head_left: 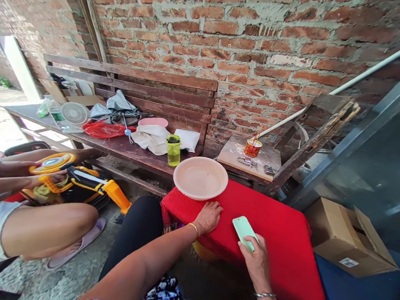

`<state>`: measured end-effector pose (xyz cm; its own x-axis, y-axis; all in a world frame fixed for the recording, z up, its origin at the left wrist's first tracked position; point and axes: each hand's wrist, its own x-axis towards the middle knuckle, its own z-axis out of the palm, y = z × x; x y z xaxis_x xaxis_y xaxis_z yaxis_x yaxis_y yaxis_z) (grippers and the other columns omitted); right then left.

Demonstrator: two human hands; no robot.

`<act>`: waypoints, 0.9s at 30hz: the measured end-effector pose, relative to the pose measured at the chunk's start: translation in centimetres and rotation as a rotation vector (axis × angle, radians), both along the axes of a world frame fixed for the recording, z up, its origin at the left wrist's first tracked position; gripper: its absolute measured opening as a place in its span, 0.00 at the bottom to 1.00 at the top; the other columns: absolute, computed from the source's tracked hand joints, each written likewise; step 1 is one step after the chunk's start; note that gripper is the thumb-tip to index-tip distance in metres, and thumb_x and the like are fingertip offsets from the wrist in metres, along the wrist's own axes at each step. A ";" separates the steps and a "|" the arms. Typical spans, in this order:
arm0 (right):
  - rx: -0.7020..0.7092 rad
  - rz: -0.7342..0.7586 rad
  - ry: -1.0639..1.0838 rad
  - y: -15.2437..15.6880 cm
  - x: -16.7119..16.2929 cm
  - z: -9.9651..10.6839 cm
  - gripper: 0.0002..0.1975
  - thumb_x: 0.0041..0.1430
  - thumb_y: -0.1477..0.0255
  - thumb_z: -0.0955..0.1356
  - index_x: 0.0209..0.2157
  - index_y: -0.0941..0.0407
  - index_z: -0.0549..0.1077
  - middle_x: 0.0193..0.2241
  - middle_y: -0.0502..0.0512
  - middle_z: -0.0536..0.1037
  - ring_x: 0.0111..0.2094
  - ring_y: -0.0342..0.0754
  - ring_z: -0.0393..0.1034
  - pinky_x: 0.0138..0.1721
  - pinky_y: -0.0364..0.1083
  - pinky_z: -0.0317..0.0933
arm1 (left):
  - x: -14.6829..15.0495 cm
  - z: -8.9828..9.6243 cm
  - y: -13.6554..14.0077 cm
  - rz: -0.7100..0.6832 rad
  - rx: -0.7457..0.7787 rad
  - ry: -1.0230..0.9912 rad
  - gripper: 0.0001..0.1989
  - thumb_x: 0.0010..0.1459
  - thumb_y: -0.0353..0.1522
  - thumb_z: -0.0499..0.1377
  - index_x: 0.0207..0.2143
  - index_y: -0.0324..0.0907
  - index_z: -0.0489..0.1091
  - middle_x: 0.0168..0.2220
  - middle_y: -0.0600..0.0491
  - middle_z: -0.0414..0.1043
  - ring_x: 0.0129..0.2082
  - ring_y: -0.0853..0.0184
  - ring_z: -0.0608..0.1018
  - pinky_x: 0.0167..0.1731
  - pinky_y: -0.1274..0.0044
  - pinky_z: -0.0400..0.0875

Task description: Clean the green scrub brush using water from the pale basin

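Note:
My left hand [209, 217] rests on the red tablecloth [278, 223], just below the rim of a pale pink basin [200, 178]. Its fingers are loosely bent and I see nothing in them. To the right, my right hand [256, 257] grips the lower end of a flat mint-green phone [244, 229], held over the cloth. The phone's far end has rounded corners and a small dark spot. What looks like shallow clear water lies in the basin. Behind it, on the bench, stands a yellow-green water bottle [173, 151] with a dark lid.
A person at left handles a yellow-and-black toy [76, 180]. The wooden bench [142, 158] holds white cloth [153, 138], a red bag [105, 129] and a fan [74, 113]. A noodle cup [253, 148] and padlocks sit on a board; a cardboard box [341, 229] stands right.

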<state>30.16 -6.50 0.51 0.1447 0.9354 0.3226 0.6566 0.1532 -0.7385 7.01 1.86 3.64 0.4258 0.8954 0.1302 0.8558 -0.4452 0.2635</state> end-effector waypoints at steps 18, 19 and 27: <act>0.119 0.023 -0.117 0.3 -1.6 -1.1 0.20 0.59 0.49 0.65 0.35 0.51 0.78 0.42 0.59 0.71 0.44 0.56 0.67 0.48 0.56 0.63 | 0.0 -0.2 0.1 0.040 -0.020 -0.086 0.17 0.64 0.25 0.50 0.54 0.43 0.66 0.51 0.48 0.69 0.51 0.60 0.71 0.55 0.66 0.64; 0.136 -0.050 -0.139 0.4 -1.0 -1.1 0.22 0.59 0.48 0.64 0.35 0.51 0.78 0.42 0.60 0.71 0.44 0.57 0.67 0.49 0.57 0.63 | 0.0 -0.2 0.1 0.040 -0.020 -0.074 0.18 0.63 0.25 0.50 0.54 0.42 0.66 0.50 0.47 0.69 0.51 0.60 0.71 0.55 0.66 0.64; 0.123 -0.312 -0.067 0.3 2.6 -1.3 0.29 0.54 0.40 0.64 0.32 0.53 0.78 0.36 0.59 0.70 0.45 0.59 0.65 0.49 0.57 0.61 | 0.0 -0.1 0.2 0.032 -0.033 -0.043 0.17 0.64 0.26 0.51 0.53 0.41 0.67 0.50 0.47 0.69 0.51 0.59 0.71 0.55 0.66 0.64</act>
<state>32.73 -6.18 -0.78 0.3923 0.8028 0.4489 0.7323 0.0227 -0.6806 7.03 2.01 3.52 0.3911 0.9128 0.1176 0.8570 -0.4078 0.3150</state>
